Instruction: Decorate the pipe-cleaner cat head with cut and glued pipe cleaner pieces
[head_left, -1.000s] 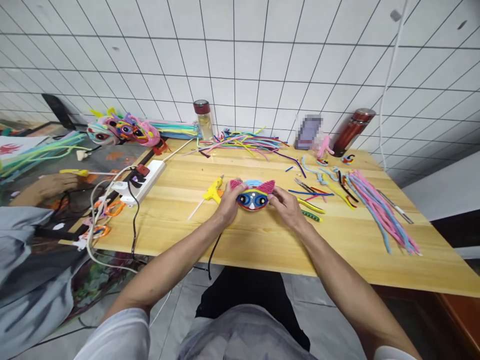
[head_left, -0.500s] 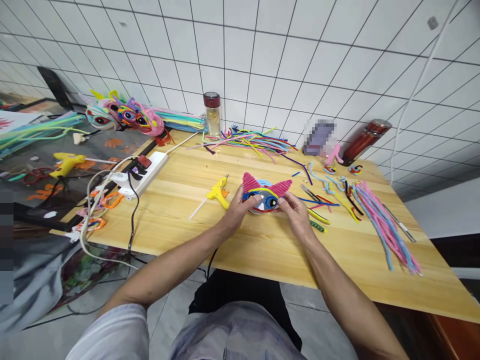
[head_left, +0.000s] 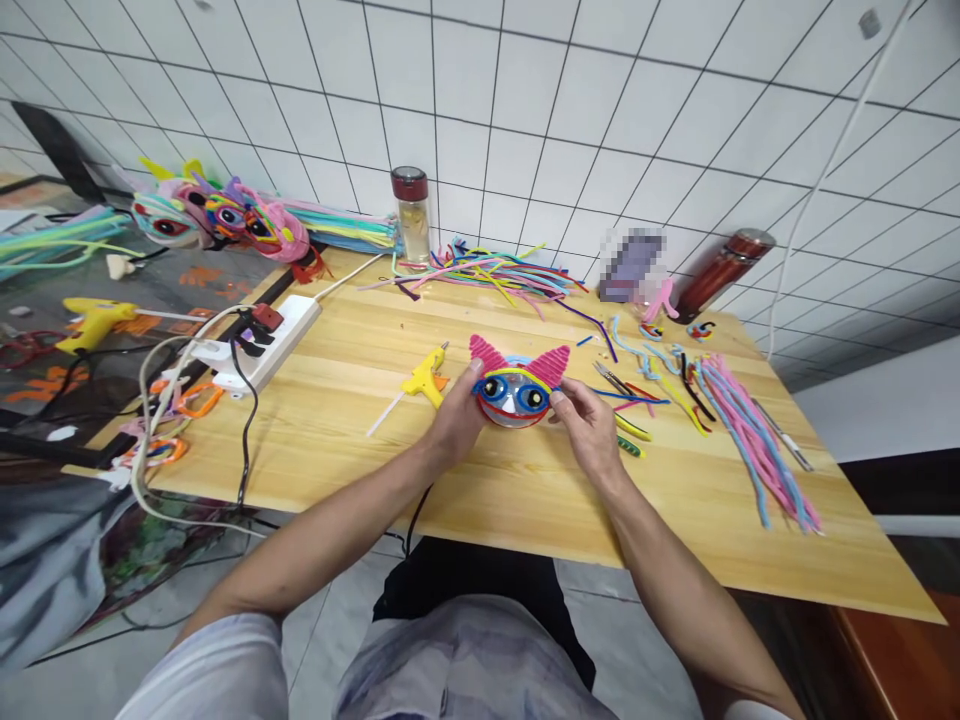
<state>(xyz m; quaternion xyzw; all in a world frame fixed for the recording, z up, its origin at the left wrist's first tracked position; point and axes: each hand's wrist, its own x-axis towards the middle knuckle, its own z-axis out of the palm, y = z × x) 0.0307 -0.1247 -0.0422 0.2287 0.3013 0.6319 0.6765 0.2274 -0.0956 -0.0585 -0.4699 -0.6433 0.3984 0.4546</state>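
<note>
My left hand (head_left: 459, 410) and right hand (head_left: 589, 425) close around the cat-eared mask (head_left: 514, 392) — light, I judge, its ears soft; rim is best grip.

Wooden table (head_left: 510, 500): glue gun (head_left: 425, 378), loose pipe cleaners (head_left: 487, 270), power strip (head_left: 277, 340).

Upright pink-eared mask (head_left: 516, 392) with blue-ringed eyes, above the tabletop (head_left: 525, 480).
</note>
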